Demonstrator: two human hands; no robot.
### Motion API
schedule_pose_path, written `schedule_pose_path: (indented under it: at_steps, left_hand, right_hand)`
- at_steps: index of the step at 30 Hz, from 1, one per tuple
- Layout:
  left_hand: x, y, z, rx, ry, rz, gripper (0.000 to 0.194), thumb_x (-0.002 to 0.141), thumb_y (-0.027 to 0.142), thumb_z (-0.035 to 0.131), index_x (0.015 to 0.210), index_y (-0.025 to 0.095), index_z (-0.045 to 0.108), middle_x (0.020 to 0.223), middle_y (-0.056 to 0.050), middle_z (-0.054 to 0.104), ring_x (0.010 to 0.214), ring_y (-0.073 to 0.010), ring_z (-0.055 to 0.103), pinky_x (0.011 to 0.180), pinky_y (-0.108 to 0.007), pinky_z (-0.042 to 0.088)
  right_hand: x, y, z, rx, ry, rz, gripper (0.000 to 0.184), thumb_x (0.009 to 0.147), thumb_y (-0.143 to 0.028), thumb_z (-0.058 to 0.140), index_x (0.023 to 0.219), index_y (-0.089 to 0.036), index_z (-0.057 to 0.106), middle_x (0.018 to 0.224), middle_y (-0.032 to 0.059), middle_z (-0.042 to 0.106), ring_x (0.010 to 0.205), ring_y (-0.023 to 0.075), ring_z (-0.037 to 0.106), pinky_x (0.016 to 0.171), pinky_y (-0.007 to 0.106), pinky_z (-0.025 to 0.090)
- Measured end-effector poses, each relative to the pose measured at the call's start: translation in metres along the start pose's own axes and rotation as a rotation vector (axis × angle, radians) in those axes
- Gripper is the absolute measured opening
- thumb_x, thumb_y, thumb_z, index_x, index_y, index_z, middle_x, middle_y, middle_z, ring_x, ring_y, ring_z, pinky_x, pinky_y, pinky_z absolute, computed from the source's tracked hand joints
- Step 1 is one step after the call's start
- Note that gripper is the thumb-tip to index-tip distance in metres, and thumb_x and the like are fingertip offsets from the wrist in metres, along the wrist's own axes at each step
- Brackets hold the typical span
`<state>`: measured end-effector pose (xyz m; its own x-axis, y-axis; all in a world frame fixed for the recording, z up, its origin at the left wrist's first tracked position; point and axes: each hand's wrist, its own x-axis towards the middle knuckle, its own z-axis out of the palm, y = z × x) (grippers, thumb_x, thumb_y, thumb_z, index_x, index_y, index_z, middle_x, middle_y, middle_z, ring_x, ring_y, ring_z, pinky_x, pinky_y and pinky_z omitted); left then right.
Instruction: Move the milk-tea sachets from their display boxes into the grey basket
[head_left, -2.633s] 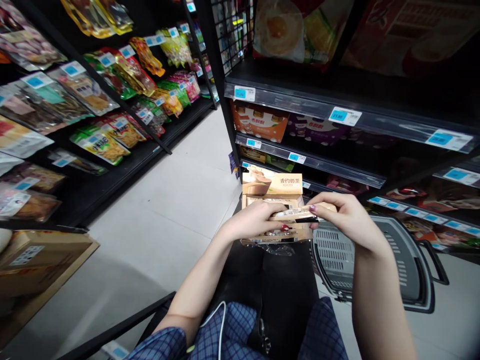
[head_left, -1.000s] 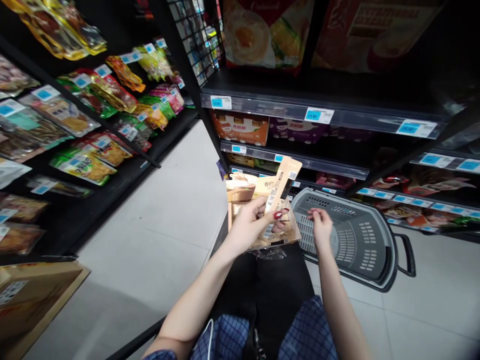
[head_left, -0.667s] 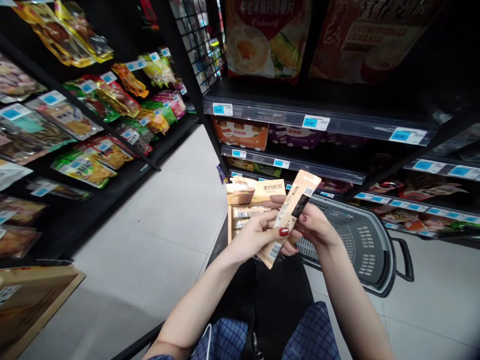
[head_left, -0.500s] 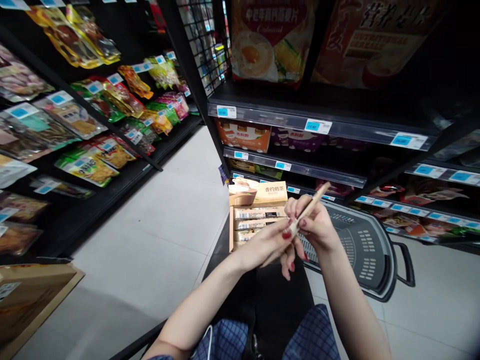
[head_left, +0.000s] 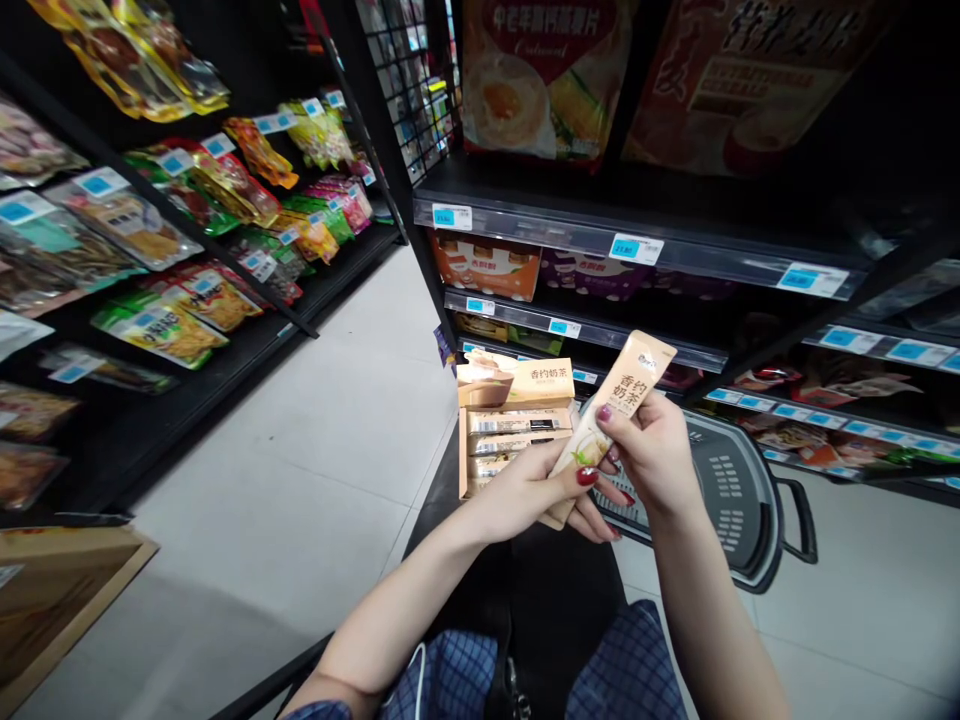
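Both hands grip one beige milk tea sachet [head_left: 628,385], its printed front facing up and tilted toward the upper right. My left hand [head_left: 529,490] pinches the lower end, thumb on top and fingers beneath. Higher up, my right hand [head_left: 656,450] holds it between thumb and fingers. Just behind my left hand lies an open milk tea box [head_left: 517,385] with its lid raised. Several wrapped sachets [head_left: 517,422] lie in rows inside it. My left hand covers the box's lower right part.
A grey and black shopping basket [head_left: 739,500] with a black handle stands on the floor at right. Shelves [head_left: 510,220] of packaged food rise ahead, and snack bags [head_left: 161,330] line the left rack. A cardboard box [head_left: 75,590] sits at lower left.
The sachet has turned from edge-on to showing its printed front. My right hand has shifted slightly right, and both hands still hold the sachet.
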<state>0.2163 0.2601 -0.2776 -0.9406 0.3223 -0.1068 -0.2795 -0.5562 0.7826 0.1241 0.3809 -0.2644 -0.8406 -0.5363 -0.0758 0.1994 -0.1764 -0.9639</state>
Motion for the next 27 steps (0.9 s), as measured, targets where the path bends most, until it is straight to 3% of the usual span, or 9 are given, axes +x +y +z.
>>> schedule_pose_path:
  at_steps: [4,6,12,15,18,20,23,25,27]
  left_hand:
    - [-0.001,0.006,-0.007,-0.193,-0.319,-0.137,0.049,0.081,0.052,0.060,0.106,0.011,0.057,0.088,-0.014,0.067,0.071,-0.0238,0.069,0.064,-0.035,0.056]
    - [-0.002,0.008,-0.007,-0.222,-0.339,-0.200,0.045,0.077,0.046,0.066,0.103,0.010,0.058,0.083,-0.013,0.068,0.065,-0.0231,0.068,0.060,-0.035,0.056]
    - [-0.005,0.005,0.006,0.123,0.160,-0.054,0.034,0.071,0.033,0.073,0.091,0.013,0.054,0.076,-0.005,0.064,0.061,-0.0180,0.066,0.054,-0.028,0.054]
    - [-0.007,0.002,0.012,0.398,0.312,0.036,0.031,0.073,0.032,0.070,0.092,0.012,0.057,0.069,-0.001,0.060,0.061,-0.0140,0.062,0.057,-0.026,0.052]
    - [-0.010,0.005,0.011,0.716,0.309,0.083,0.028,0.077,0.034,0.067,0.096,0.014,0.062,0.074,-0.001,0.064,0.065,-0.0129,0.060,0.061,-0.024,0.049]
    - [-0.012,0.012,0.001,0.900,0.340,0.116,0.025,0.082,0.034,0.061,0.101,0.017,0.064,0.082,-0.002,0.068,0.071,-0.0137,0.062,0.065,-0.025,0.048]
    - [-0.013,0.024,-0.029,1.286,0.541,0.159,0.019,0.087,0.029,0.055,0.098,0.017,0.064,0.090,-0.004,0.069,0.083,-0.0182,0.062,0.076,-0.031,0.047]
    - [-0.012,0.028,-0.055,1.627,0.612,0.128,0.017,0.086,0.022,0.054,0.096,0.015,0.065,0.097,-0.008,0.068,0.095,-0.0245,0.058,0.083,-0.038,0.043]
    - [-0.009,0.026,-0.077,1.830,0.576,0.046,0.019,0.084,0.015,0.052,0.096,0.015,0.067,0.100,-0.009,0.066,0.100,-0.0278,0.054,0.085,-0.040,0.040]
  right_hand:
    - [0.003,-0.001,-0.002,0.130,-0.116,-0.076,0.040,0.062,-0.050,0.077,0.071,-0.020,0.052,0.058,-0.0020,0.053,0.045,0.0084,0.041,0.038,0.021,0.031]
    - [0.005,0.002,-0.006,0.181,-0.199,-0.106,0.042,0.062,-0.056,0.074,0.075,-0.022,0.054,0.061,-0.0010,0.053,0.052,0.0111,0.045,0.045,0.023,0.036]
    - [0.011,0.030,-0.018,0.239,-0.452,-0.024,0.065,0.065,-0.074,0.056,0.105,-0.023,0.059,0.081,0.0050,0.058,0.069,0.0182,0.054,0.059,0.033,0.048]
    - [0.012,0.042,-0.015,0.277,-0.492,-0.076,0.053,0.063,-0.067,0.063,0.091,-0.022,0.063,0.086,0.0069,0.058,0.083,0.0209,0.055,0.071,0.035,0.048]
    - [0.011,0.040,-0.014,0.335,-0.481,-0.162,0.047,0.058,-0.065,0.070,0.068,-0.022,0.056,0.068,0.0023,0.051,0.075,0.0181,0.052,0.069,0.032,0.047]
    - [0.012,0.033,-0.025,0.401,-0.404,-0.170,0.047,0.058,-0.062,0.074,0.064,-0.023,0.048,0.055,-0.0034,0.040,0.060,0.0138,0.046,0.062,0.028,0.045]
    - [0.015,0.032,-0.066,0.408,-0.108,-0.098,0.042,0.065,-0.055,0.073,0.073,-0.024,0.046,0.051,-0.0077,0.034,0.046,0.0089,0.036,0.048,0.021,0.038]
    - [0.016,0.049,-0.102,0.278,0.128,0.005,0.039,0.068,-0.053,0.071,0.080,-0.024,0.048,0.053,-0.0077,0.042,0.043,0.0077,0.037,0.041,0.019,0.034]
    - [0.015,0.080,-0.137,0.064,0.403,0.211,0.033,0.076,-0.051,0.063,0.081,-0.022,0.048,0.057,-0.0049,0.051,0.042,0.0080,0.042,0.040,0.020,0.036]
